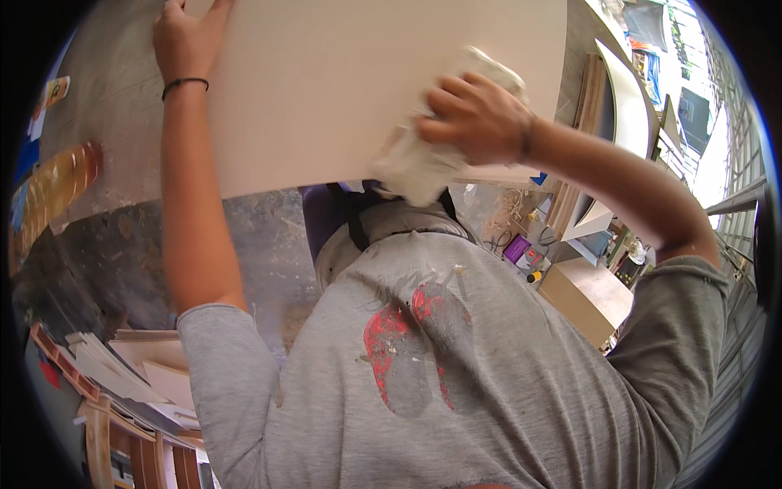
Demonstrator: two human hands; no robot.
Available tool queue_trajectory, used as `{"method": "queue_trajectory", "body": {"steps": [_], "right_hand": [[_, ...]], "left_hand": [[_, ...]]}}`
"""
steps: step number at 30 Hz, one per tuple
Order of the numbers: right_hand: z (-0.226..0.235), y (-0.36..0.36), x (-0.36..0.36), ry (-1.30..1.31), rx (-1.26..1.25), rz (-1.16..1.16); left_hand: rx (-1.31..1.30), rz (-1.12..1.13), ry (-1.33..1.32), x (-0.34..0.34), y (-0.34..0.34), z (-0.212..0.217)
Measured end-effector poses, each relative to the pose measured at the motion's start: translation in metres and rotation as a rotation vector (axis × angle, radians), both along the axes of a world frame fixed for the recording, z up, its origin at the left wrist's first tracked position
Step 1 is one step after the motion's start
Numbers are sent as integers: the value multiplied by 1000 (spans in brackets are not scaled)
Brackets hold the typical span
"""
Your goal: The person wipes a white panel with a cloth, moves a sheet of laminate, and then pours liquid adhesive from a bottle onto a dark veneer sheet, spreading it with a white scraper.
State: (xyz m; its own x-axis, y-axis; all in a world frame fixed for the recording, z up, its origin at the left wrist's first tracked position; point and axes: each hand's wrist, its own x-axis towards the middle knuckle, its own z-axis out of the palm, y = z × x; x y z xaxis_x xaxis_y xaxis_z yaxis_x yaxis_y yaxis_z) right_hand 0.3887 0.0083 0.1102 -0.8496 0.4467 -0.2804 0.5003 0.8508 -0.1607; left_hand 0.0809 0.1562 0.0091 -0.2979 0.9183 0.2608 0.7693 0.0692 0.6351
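Grey paint-stained shirt (456,367), right hand (476,118) clutching crumpled rag (423,167), left hand (186,41) prob. gripping smooth pale board (342,81) edge

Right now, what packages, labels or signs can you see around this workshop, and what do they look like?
Small purple box: on the floor right of the person, squarish, purple with a pale patch.
Colourful printed card: far left edge, small, orange and green.
Hanging dark banners: upper right by the railing, rectangular, dark with pale marks.
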Motion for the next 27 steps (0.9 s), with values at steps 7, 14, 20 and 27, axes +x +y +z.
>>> {"method": "queue_trajectory", "body": {"steps": [7, 14, 20, 27], "right_hand": [[-8, 20, -79, -12, 52, 40], [13, -62, 36, -58, -76, -179], [7, -24, -28, 44, -7, -43], [-8, 18, -136, 115, 46, -27]], "left_hand": [[-197, -326, 104, -24, 4, 25], [-114, -461, -525, -32, 13, -18], [-73, -611, -1049, -12, 14, -27], [-143, -575, -858, -18, 12, -13]]}}
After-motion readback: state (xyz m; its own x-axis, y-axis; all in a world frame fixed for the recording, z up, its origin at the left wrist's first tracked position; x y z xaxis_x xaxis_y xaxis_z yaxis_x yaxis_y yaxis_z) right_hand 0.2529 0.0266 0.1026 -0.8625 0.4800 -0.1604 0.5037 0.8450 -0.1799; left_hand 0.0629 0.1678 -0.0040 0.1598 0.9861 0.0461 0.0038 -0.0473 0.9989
